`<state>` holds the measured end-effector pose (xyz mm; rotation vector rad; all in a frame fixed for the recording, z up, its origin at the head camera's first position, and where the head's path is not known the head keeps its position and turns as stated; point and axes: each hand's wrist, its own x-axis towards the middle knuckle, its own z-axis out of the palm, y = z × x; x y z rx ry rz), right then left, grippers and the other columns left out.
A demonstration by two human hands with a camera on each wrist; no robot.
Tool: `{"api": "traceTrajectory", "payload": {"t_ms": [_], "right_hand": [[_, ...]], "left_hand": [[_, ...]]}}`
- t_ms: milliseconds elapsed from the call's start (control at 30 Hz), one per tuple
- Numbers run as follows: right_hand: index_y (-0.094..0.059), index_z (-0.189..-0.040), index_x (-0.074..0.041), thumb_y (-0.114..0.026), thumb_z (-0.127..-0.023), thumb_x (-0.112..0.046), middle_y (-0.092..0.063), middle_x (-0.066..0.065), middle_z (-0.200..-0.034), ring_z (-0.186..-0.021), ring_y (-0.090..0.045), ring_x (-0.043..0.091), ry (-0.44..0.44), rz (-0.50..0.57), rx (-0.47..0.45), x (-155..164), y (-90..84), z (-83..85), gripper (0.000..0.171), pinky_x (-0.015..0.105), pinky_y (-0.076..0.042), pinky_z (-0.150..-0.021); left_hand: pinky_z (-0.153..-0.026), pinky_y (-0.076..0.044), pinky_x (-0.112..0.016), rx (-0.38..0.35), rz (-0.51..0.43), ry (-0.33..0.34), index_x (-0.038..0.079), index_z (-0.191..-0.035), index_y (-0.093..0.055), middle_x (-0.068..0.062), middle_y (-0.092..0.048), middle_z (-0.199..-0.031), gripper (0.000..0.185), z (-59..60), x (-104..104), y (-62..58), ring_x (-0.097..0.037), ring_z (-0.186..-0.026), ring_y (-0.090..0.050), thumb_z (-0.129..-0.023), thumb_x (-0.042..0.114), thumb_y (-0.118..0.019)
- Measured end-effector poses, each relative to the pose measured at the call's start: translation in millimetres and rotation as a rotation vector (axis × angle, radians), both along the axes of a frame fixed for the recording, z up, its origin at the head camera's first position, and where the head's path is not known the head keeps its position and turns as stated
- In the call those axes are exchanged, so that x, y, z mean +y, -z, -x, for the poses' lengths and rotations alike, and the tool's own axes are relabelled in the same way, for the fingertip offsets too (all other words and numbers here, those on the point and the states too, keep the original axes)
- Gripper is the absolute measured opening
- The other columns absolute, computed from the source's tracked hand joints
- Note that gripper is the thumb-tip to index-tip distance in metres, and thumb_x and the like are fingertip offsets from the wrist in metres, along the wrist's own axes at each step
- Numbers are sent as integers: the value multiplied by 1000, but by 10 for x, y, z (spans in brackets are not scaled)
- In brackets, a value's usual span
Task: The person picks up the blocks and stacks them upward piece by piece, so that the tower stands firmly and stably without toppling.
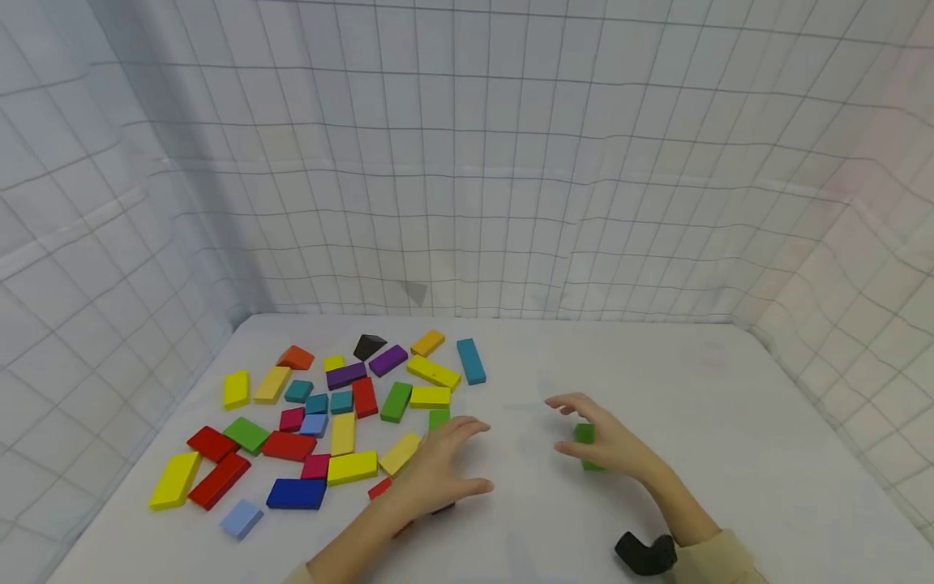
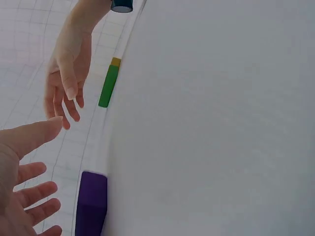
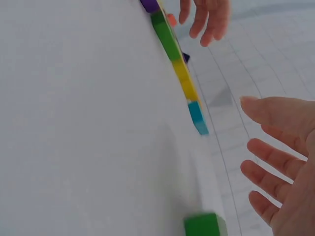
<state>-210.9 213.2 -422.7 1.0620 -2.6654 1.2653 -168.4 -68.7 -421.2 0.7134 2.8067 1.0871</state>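
Small green cube [image 1: 584, 434], solid colour, standing on white table [image 1: 730, 454] right of centre just under right hand [image 1: 609, 442], fingers spread, holding nothing; left hand [image 1: 438, 470] likewise open over near edge of pile w/ approx. 30 coloured blocks [image 1: 328, 414] at left.

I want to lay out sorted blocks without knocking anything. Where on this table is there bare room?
The table is bare on its whole right side, past the right hand and its green block, and along the back edge right of the teal block. The strip between the hands is narrow. The block pile crowds the left, under the left hand.
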Motion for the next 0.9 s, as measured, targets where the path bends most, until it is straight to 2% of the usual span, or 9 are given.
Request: {"api": "traceTrajectory", "payload": {"t_ms": [100, 267, 333, 467, 567, 767, 900], "right_hand": [[-45, -129, -4, -69, -82, -15, -49, 12, -127, -110, -48, 33, -53, 3, -37, -323, -53, -7, 53, 55, -37, -92], [-45, -129, -4, -68, -82, -13, -48, 9, -129, -112, -48, 28, -125, -10, -98, -780, 33, 96, 53, 49, -36, -98], [-45, -130, -8, -68, -83, -19, -48, 5, -129, -113, -47, 24, -135, -17, -105, -914, 133, 184, 54, 45, -37, -98], [-46, -130, -10, -69, -82, -22, -49, 4, -128, -114, -47, 23, -137, -12, -147, -1156, 163, 246, 55, 43, -37, -98], [-48, -129, -11, -71, -80, -22, -49, 4, -126, -113, -46, 22, -148, -17, -144, -1267, 206, 280, 55, 40, -38, -98], [-51, -126, -10, -75, -76, -22, -51, 4, -124, -113, -46, 18, -150, -59, -63, -1364, 270, 319, 57, 34, -37, -99], [-53, -124, -10, -75, -75, -22, -52, 4, -124, -114, -46, 16, -136, -96, -28, -1396, 276, 325, 55, 34, -37, -100]], "left_hand": [[-96, -35, -56, -19, 23, -41, 17, -125, -53, -5, -47, -129, 63, -82, -226, 36, -27, -118, -42, -71, 39, -76], [-95, -36, -56, -24, 74, -62, 17, -122, -56, -3, -49, -122, 62, -192, -462, 83, -25, -114, -43, -69, 44, -76], [-95, -36, -56, -22, 91, -59, 16, -122, -56, -4, -49, -123, 63, -223, -514, 107, -26, -114, -42, -69, 45, -76], [-96, -35, -55, 22, 109, -62, 17, -121, -57, -4, -50, -123, 63, -268, -568, 186, -26, -114, -43, -68, 47, -76], [-97, -35, -54, 74, 122, -67, 18, -120, -58, -3, -51, -123, 62, -294, -585, 248, -24, -114, -44, -68, 48, -75], [-97, -35, -53, 164, 137, -79, 19, -119, -59, -1, -53, -121, 59, -320, -577, 306, -22, -112, -44, -70, 50, -73], [-96, -35, -54, 195, 136, -87, 18, -118, -60, -1, -54, -120, 58, -325, -572, 314, -22, -111, -45, -70, 48, -73]]}}
